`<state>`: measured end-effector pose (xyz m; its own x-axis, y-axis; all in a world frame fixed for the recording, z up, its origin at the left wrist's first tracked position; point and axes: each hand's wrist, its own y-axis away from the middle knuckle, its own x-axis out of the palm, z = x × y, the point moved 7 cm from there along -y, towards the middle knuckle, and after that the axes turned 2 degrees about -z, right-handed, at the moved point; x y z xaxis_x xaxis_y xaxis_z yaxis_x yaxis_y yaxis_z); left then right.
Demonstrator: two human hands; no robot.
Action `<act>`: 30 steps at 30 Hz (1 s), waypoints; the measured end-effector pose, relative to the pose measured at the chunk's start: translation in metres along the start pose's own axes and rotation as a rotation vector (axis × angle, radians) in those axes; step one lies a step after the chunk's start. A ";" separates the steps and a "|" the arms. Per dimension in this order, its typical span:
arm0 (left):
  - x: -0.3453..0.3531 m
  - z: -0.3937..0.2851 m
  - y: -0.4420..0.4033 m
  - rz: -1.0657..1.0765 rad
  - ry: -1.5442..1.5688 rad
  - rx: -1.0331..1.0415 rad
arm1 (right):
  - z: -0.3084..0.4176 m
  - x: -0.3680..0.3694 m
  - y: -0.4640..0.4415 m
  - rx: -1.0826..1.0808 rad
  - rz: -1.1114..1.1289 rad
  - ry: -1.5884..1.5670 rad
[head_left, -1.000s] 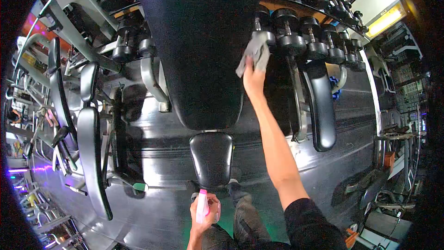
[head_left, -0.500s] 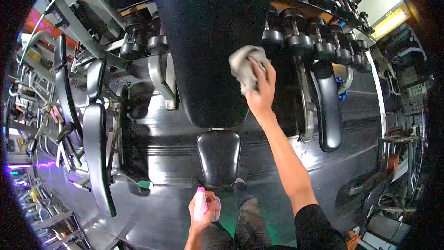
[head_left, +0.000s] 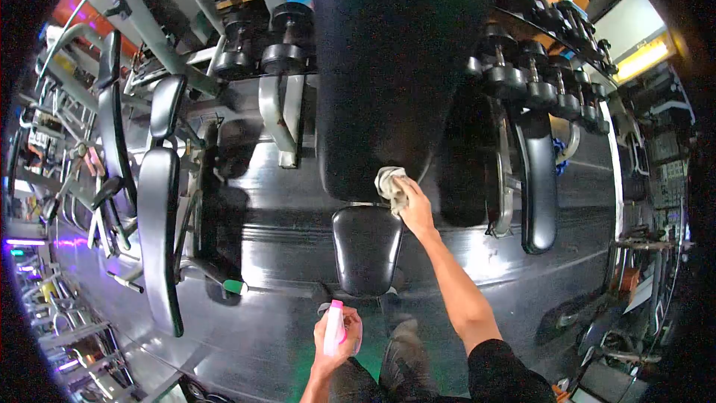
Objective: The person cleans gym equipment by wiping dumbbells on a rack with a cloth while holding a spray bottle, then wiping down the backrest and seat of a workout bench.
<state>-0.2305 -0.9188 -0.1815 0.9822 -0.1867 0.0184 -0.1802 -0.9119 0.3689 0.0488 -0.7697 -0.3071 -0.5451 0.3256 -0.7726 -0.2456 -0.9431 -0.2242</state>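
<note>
My right hand is closed on a crumpled light grey cloth. It presses the cloth at the lower right edge of the black bench backrest. Just below the backrest is the smaller black seat pad, with a narrow gap between the two pads. Low in the view, my left hand is wrapped round a spray bottle with a pink and white top. The bottle is upright, near the front of the seat pad and apart from it. My fingers partly hide its body.
Dumbbells line a rack behind the bench on both sides. Another black bench stands to the right. On the left are a long padded bench and grey machine frames. A green-tipped bar juts out over the dark floor.
My right hand has brought the cloth down the backrest to its lower edge. My left hand still holds the spray bottle in nearly the same place. The view has shifted slightly.
</note>
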 end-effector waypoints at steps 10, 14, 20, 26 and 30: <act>-0.025 0.011 0.003 -0.050 0.048 0.022 | 0.198 -0.108 -0.146 -0.631 -0.505 0.359; -0.032 0.006 0.004 -0.088 0.108 -0.031 | 0.173 -0.053 -0.138 -0.643 -0.522 0.393; -0.049 0.025 0.011 -0.106 -0.041 -0.070 | 0.125 0.033 -0.079 -0.570 -0.262 0.344; -0.061 0.011 0.020 -0.117 -0.269 0.030 | 0.096 0.100 -0.023 -0.461 0.004 0.243; -0.066 0.008 0.029 -0.107 -0.208 0.037 | 0.071 0.139 0.006 -0.147 0.342 0.004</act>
<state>-0.3010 -0.9353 -0.1792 0.9647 -0.1557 -0.2123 -0.0808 -0.9426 0.3240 -0.0852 -0.7257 -0.3735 -0.5724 -0.0103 -0.8199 0.0679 -0.9971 -0.0349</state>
